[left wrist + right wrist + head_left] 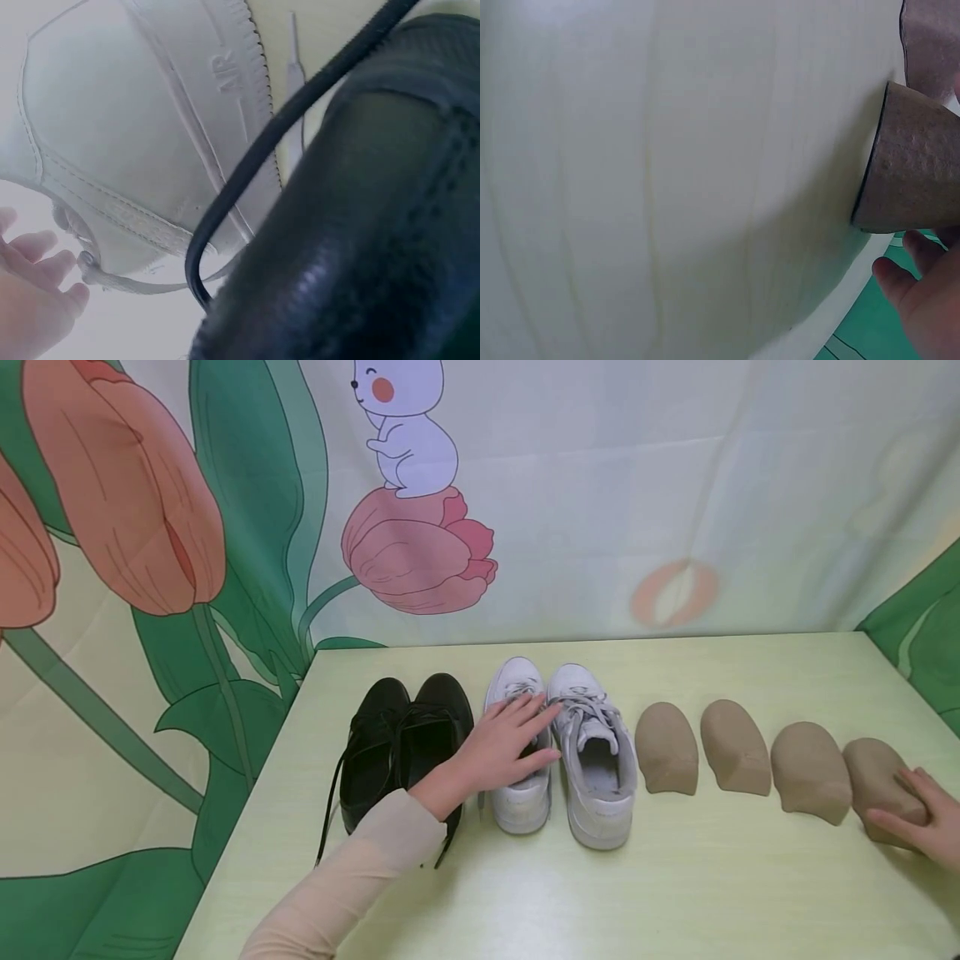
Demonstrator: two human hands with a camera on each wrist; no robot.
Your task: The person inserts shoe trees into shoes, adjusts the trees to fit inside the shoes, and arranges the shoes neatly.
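Tulip-print backdrop [570, 518] behind pale table [690, 877]

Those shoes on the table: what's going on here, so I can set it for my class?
A person's left grip is spread over the white shoe beside the black shoes; whether it touches is hard to tell. The right grip holds the rightmost brown piece. The other three brown pieces lie between that one and the second white shoe, on the table.
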